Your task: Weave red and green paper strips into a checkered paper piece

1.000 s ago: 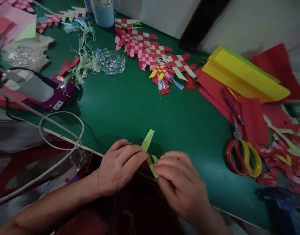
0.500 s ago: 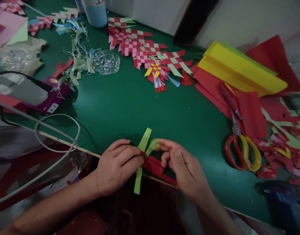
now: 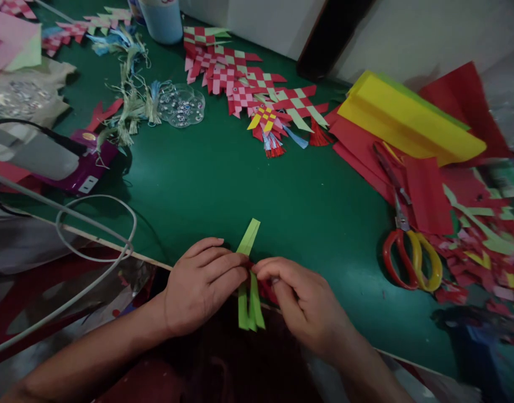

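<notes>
L hand, R hand pinch green strips together at tabletop edge; woven red-green pieces done, this barely started.

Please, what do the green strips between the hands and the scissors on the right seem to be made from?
The green strips look like matt coloured paper: thin, with clean cut edges and soft bends. The scissors seem to have glossy plastic handles, red and yellow, and narrow grey metal blades, though the dim light leaves this somewhat open.
</notes>
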Motion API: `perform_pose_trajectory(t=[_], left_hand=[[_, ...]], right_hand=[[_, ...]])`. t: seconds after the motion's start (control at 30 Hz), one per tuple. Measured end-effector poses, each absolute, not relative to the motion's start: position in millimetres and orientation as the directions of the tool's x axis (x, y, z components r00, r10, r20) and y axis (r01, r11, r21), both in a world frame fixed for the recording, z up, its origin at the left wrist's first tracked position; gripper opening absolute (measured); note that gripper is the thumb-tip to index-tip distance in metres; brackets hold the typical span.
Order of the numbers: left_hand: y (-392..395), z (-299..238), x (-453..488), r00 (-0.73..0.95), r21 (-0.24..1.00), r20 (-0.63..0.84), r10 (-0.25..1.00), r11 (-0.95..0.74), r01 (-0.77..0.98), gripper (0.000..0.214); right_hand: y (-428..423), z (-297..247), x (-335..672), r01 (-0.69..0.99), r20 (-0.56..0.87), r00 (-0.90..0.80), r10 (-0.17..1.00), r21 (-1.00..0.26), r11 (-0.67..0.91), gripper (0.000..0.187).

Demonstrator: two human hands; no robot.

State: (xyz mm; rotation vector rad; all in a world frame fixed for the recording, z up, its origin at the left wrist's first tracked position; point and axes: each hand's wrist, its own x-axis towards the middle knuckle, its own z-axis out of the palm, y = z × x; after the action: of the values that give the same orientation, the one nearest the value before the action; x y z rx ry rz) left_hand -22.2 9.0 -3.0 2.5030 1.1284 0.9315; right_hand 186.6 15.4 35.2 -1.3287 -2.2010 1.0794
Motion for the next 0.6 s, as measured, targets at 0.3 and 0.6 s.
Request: perform_pose_trajectory(t=[0.3, 0.6], left_hand=[[9.9, -2.1, -22.4, 0.509, 0.437, 0.441, 0.739, -0.673, 0.597, 0.023], [11.3, -1.9, -22.7, 0.521, 0.444, 0.406, 0.751, -0.661, 0.605, 0.023]], right_hand=[[2.3, 29.5, 189.0, 0.807, -0.032, -0.44, 0.898, -0.452, 0.379, 0.016], [2.4, 34.9, 184.6, 0.856, -0.035, -0.398, 0.917, -0.374, 0.357, 0.017]])
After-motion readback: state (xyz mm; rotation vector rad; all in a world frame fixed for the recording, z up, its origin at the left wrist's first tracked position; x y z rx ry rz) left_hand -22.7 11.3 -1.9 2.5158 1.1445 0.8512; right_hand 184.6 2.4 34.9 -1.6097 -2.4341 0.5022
